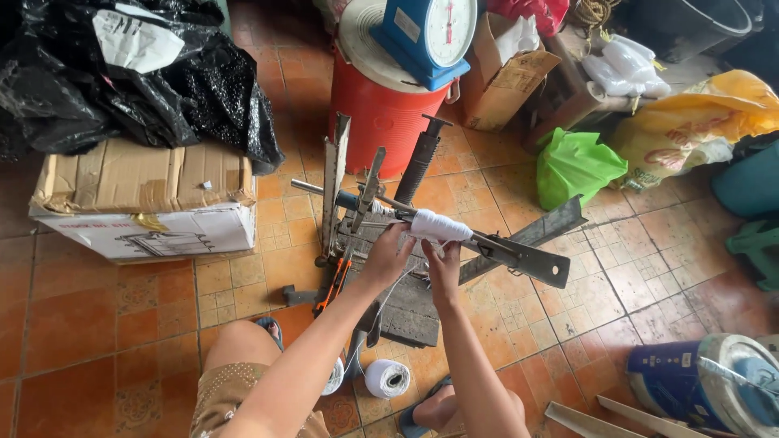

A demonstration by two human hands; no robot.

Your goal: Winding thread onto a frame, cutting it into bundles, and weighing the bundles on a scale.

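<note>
The left hand [388, 253] closes lightly on the white thread bundle [439, 225] wound on the spindle of a metal winding frame [503, 250], and the right hand [442, 264] pinches the thread just below it. The winding seems in progress; steady tension looks needed. Thread spools [386, 377] lie on the orange tiled floor [97, 324], near a cardboard box [146, 199] and a red barrel [381, 113].
</note>
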